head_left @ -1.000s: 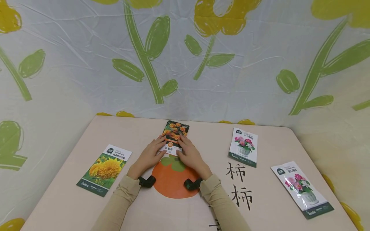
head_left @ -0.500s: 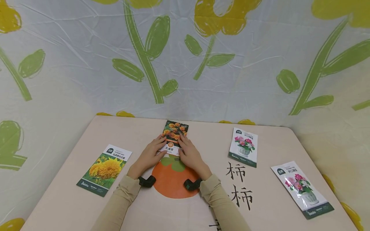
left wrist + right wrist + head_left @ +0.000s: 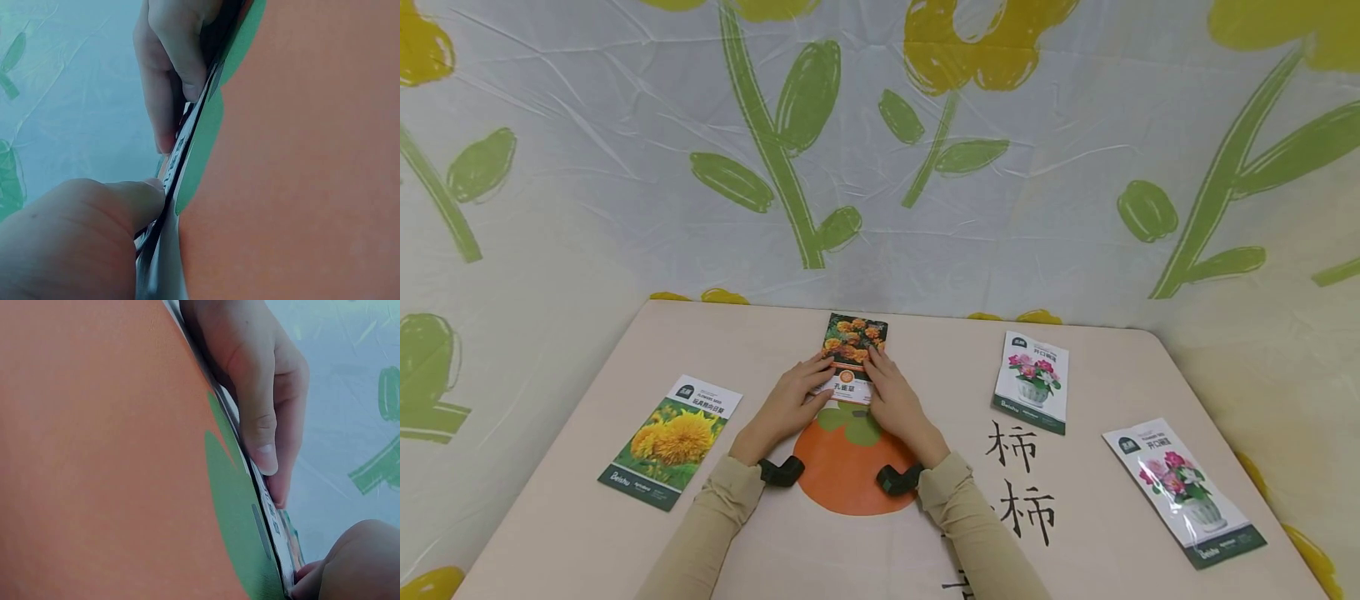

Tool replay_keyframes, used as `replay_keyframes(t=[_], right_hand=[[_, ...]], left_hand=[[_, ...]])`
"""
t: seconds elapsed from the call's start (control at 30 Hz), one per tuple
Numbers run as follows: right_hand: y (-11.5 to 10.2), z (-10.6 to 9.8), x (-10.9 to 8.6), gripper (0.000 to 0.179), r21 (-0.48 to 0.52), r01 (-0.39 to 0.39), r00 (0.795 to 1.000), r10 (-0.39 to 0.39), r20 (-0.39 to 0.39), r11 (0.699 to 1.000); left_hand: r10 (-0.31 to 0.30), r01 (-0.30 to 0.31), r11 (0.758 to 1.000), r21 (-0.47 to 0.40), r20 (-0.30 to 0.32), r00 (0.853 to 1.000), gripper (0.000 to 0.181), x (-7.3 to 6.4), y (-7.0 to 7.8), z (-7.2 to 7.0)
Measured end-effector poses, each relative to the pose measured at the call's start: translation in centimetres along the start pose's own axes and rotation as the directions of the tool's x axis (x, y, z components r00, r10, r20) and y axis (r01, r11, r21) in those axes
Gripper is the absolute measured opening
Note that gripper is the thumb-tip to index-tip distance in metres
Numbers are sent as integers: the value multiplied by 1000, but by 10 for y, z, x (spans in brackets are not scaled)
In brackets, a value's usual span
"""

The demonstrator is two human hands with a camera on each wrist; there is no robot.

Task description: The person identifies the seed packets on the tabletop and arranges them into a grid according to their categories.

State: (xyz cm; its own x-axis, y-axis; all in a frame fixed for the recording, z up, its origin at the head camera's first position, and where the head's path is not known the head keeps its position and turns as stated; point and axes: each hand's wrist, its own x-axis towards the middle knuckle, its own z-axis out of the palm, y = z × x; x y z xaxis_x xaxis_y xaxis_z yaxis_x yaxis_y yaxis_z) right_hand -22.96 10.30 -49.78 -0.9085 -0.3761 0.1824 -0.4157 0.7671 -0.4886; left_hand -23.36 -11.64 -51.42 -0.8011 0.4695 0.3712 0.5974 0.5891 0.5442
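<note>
The left hand (image 3: pixel 784 407) and right hand (image 3: pixel 899 403), angled inward, rest relaxed fingers along opposite sides of the glossy rectangular orange-flowered packet (image 3: pixel 849 360) between them, labelled "孔雀草". "Beishu" marks the green-and-white yellow-flowered packet (image 3: pixel 673 442) left of the hands.

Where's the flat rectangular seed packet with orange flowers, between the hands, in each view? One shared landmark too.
Head: the seed packet lies just left of and below centre.
Left wrist: the seed packet is a thin slanting strip, just left of centre.
Right wrist: the seed packet is a thin slanting strip, lower right.
Shared landmark: green-leaved round orange fruit print.
</note>
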Motion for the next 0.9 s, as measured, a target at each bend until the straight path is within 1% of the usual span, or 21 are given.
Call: replay_keyframes(t=[0.23,0.43,0.63,0.9], right_hand=[[3,2,1,49,5,-4,1000,4,-1,1000],[3,2,1,48,18,-5,1000,5,1,1000],[3,0,0,52,33,32,999,-31,-8,999],[4,1,0,51,34,30,999,-29,-16,999]], left_hand=[[5,-5,1000,-1,0,1000,42,0,-2,2],[-13,11,999,42,46,999,47,0,-3,1],[-23,19,999,50,73,997,48,-1,-1,0],[-12,8,998,62,74,997,41,-1,2,-1]])
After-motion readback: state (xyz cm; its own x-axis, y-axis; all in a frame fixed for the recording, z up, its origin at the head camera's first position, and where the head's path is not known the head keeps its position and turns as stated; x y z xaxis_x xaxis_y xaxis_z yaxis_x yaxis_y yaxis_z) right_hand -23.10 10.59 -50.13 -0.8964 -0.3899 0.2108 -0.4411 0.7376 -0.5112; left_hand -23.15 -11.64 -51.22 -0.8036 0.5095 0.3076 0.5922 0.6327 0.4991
